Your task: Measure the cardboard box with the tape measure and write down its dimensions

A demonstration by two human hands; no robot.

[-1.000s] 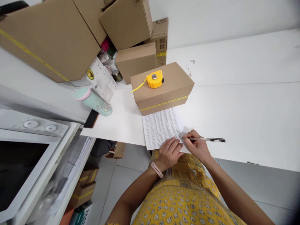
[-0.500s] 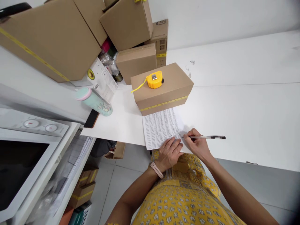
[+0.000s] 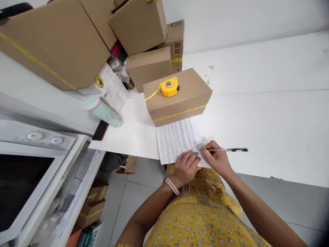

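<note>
On my feed, a white wall rises behind a white counter with a long seam. Below, I see a pale tiled floor and, at left, a white shelf.

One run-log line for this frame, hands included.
left hand: resting on paper | right hand: holding pen, tip at paper | tape measure: on cardboard box

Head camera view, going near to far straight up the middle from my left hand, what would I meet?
Left hand → printed sheet → cardboard box with the yellow tape measure on top → carton by the wall.
</note>
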